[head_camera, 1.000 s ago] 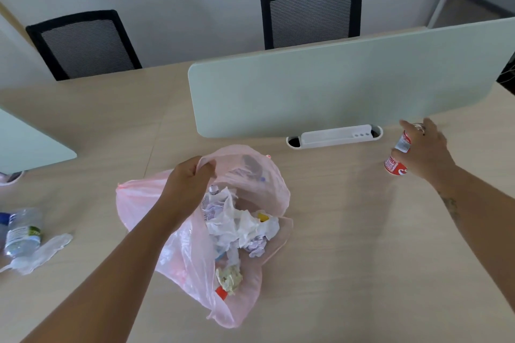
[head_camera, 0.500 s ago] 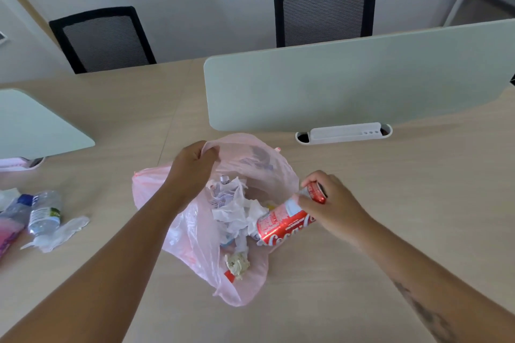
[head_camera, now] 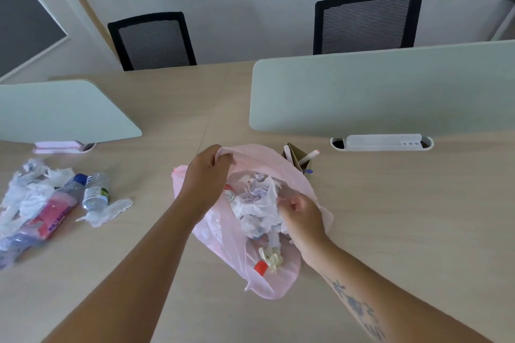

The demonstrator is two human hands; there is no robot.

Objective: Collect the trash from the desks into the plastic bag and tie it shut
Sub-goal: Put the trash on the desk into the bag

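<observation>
Left grip is clamped on the far rim of the pink plastic bag, which lies open on the tabletop. Right grip is curled at the bag's right rim, perhaps holding it; I cannot tell. One water bottle lies left of the bag.

can mostly buried, right hand grasp unclear

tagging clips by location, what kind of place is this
Most likely a shared office: a long wooden desk split by pale green divider screens, black mesh office chairs along the far side, and a white cable grommet set into the desktop.
</observation>
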